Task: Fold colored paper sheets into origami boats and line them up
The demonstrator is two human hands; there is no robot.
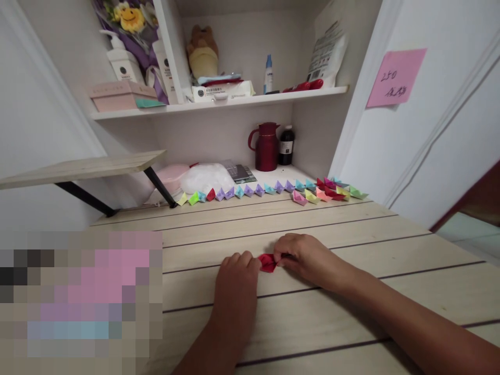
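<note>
A small piece of folded red paper [267, 263] lies on the wooden table between my two hands. My left hand [237, 278] is closed on its left edge, the fingers curled and partly hidden behind the back of the hand. On the right side, my right hand [302, 258] pinches the paper's other edge between thumb and fingers. Both hands rest low, at the tabletop. The exact fold of the red paper is hard to make out at this size.
A row of small folded paper boats [249, 190] in several colours lines the table's back edge, bunched at the right. A small raised wooden shelf [84, 169] stands left. Behind are a red jug [267, 147] and a dark bottle [286, 146]. The lower left is pixelated.
</note>
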